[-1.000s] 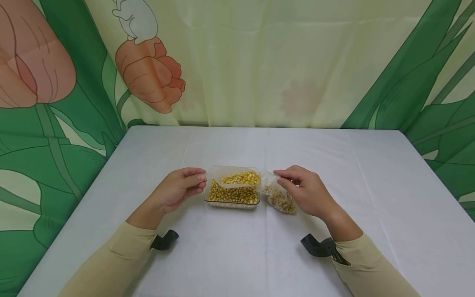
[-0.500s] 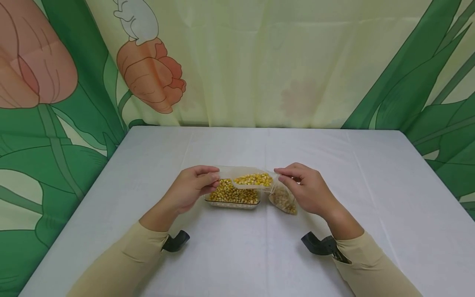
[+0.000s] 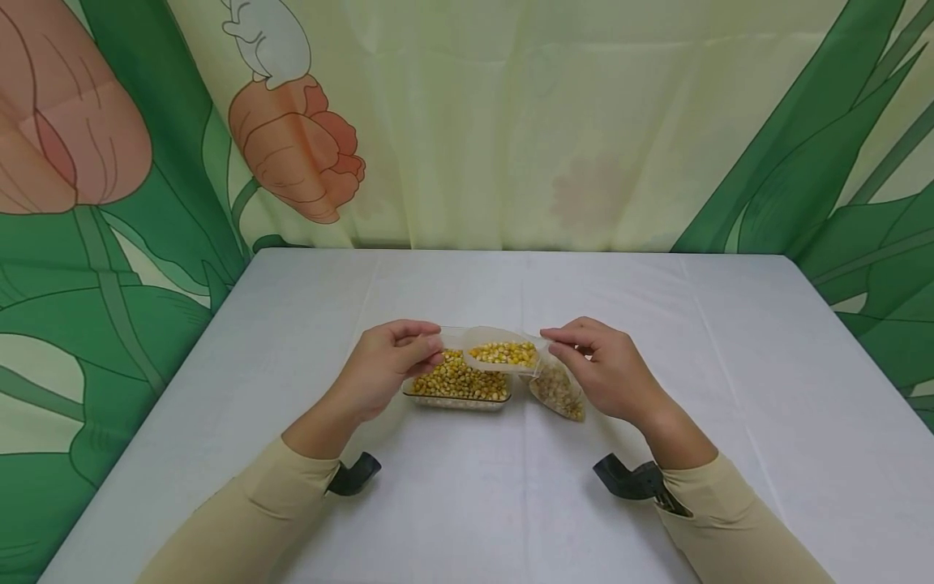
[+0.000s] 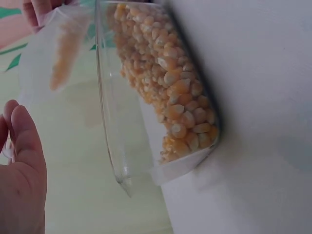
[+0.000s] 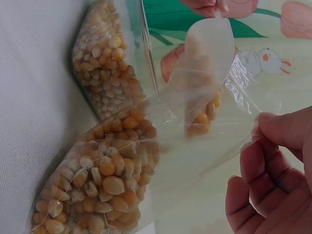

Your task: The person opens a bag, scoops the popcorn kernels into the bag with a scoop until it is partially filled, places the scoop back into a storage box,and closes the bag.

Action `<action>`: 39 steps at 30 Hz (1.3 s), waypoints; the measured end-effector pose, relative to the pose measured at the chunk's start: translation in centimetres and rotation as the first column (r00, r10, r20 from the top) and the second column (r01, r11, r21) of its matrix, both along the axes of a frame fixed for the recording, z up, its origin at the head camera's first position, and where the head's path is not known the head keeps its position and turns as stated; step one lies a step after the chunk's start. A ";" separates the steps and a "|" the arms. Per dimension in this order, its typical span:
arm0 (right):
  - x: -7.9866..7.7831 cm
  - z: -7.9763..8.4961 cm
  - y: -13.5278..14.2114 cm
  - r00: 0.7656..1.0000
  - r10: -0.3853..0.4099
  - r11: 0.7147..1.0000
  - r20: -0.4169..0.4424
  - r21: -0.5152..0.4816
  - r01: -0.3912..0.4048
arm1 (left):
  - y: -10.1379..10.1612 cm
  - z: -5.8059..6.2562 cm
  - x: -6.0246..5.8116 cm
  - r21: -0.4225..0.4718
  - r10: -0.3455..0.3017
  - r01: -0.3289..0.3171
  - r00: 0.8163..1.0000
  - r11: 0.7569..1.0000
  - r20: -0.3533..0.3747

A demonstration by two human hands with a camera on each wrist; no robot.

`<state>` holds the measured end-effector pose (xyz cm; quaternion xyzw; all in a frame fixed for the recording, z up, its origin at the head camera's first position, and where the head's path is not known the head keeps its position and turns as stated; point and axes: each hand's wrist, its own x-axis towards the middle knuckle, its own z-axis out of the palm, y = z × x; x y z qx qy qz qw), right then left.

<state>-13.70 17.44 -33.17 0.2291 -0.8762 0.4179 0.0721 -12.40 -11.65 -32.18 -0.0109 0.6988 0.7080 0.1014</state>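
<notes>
My left hand (image 3: 397,357) pinches the handle end of a translucent white scoop (image 5: 219,41) loaded with yellow corn kernels. The handle is mostly hidden by the fingers. In the head view the scoop sits over the right part of a clear container (image 3: 456,401) of corn kernels. My right hand (image 3: 601,365) pinches the top edge of a clear plastic bag (image 3: 558,391), partly filled with kernels and slumped on the table. In the right wrist view the scoop's front end, with kernels on it, shows through the bag's raised mouth.
The container (image 4: 109,141) stands just left of the bag, its clear wall rising above the kernels. A white cloth covers the table (image 3: 467,503). Behind hangs a curtain (image 3: 511,122) printed with flowers and leaves. Black wrist mounts (image 3: 627,478) jut out under the sleeves.
My left hand has carried the loaded scoop rightward from over the container to the bag's mouth, slowing lately. My right hand has risen slightly, keeping its pinch on the bag.
</notes>
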 end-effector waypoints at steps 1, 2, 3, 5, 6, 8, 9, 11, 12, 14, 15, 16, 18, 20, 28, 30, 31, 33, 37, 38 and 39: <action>0.0 0.0 0.0 1.000 0.000 1.000 -0.001 -0.001 0.000 | 0.1 0.1 0.0 -0.004 0.005 -0.005 1.000 1.000 -0.004; 0.0 0.0 0.0 1.000 0.000 1.000 -0.002 -0.002 0.000 | 0.2 0.2 0.0 -0.008 0.007 -0.007 1.000 1.000 -0.011; 0.0 0.0 0.0 1.000 0.000 1.000 -0.002 -0.003 0.000 | 0.3 0.3 0.1 -0.013 0.010 -0.011 1.000 1.000 -0.017; 0.0 -0.1 0.0 1.000 -0.001 1.000 -0.001 -0.006 0.001 | 0.4 0.4 0.1 -0.024 0.015 -0.016 0.999 1.000 -0.028; 0.0 -0.1 0.0 1.000 -0.001 1.000 0.001 -0.008 0.001 | 0.5 0.5 0.1 -0.032 0.016 -0.017 0.999 0.999 -0.033; 0.0 -0.1 0.0 1.000 -0.001 1.000 0.004 -0.011 0.002 | 0.6 0.6 0.2 -0.046 0.018 -0.020 0.999 0.999 -0.044; 0.0 -0.1 0.0 1.000 -0.002 1.000 0.006 -0.012 0.002 | 0.7 0.7 0.2 -0.053 0.019 -0.022 0.999 0.998 -0.048; 0.0 -0.1 0.0 1.000 -0.003 1.000 0.006 -0.013 0.003 | 0.8 0.8 0.3 -0.063 0.018 -0.022 0.998 0.998 -0.061; 0.0 -0.2 0.0 1.000 -0.003 1.000 0.006 -0.013 0.003 | 0.8 0.8 0.3 -0.069 0.016 -0.021 0.998 0.997 -0.068; 0.0 -0.2 -0.1 1.000 -0.003 1.000 0.005 -0.014 0.003 | 0.8 0.9 0.3 -0.081 0.017 -0.024 0.997 0.996 -0.081; 0.0 -0.2 -0.1 1.000 -0.004 1.000 0.006 -0.013 0.004 | 0.9 1.0 0.3 -0.091 0.017 -0.025 0.996 0.996 -0.089; 0.0 -0.2 -0.1 1.000 -0.004 1.000 0.005 -0.013 0.004 | 0.9 1.0 0.3 -0.097 0.019 -0.029 0.995 0.995 -0.098; -0.1 -0.2 -0.1 1.000 -0.004 1.000 0.005 -0.014 0.004 | 1.0 1.1 0.3 -0.113 0.023 -0.036 0.993 0.993 -0.115; -0.1 -0.2 -0.1 1.000 -0.004 1.000 0.005 -0.015 0.004 | 1.0 1.3 0.3 -0.121 0.029 -0.045 0.991 0.992 -0.128; -0.1 -0.3 -0.1 1.000 -0.007 1.000 0.005 -0.010 0.007 | 1.2 1.7 0.5 -0.131 0.039 -0.060 0.987 0.990 -0.155; -0.1 -0.3 -0.1 1.000 -0.007 1.000 0.007 -0.010 0.007 | 1.2 1.8 0.6 -0.127 0.040 -0.061 0.986 0.990 -0.163; -0.1 -0.3 -0.1 1.000 -0.006 1.000 0.008 -0.009 0.006 | 1.2 1.7 0.6 -0.124 0.040 -0.061 0.985 0.990 -0.168; -0.1 -0.3 -0.1 1.000 -0.006 1.000 0.005 -0.007 0.006 | 1.2 1.8 0.7 -0.116 0.042 -0.063 0.983 0.991 -0.178; -0.2 -0.3 0.0 1.000 -0.002 1.000 -0.001 -0.003 0.002 | 1.2 1.8 0.7 -0.109 0.050 -0.073 0.979 0.991 -0.199; -0.2 -0.3 0.0 1.000 0.000 1.000 -0.002 -0.003 0.000 | 1.2 1.8 0.8 -0.109 0.053 -0.077 0.978 0.991 -0.202; -0.2 -0.3 0.0 1.000 0.001 1.000 -0.002 -0.003 -0.001 | 1.2 1.8 0.8 -0.110 0.056 -0.079 0.977 0.991 -0.204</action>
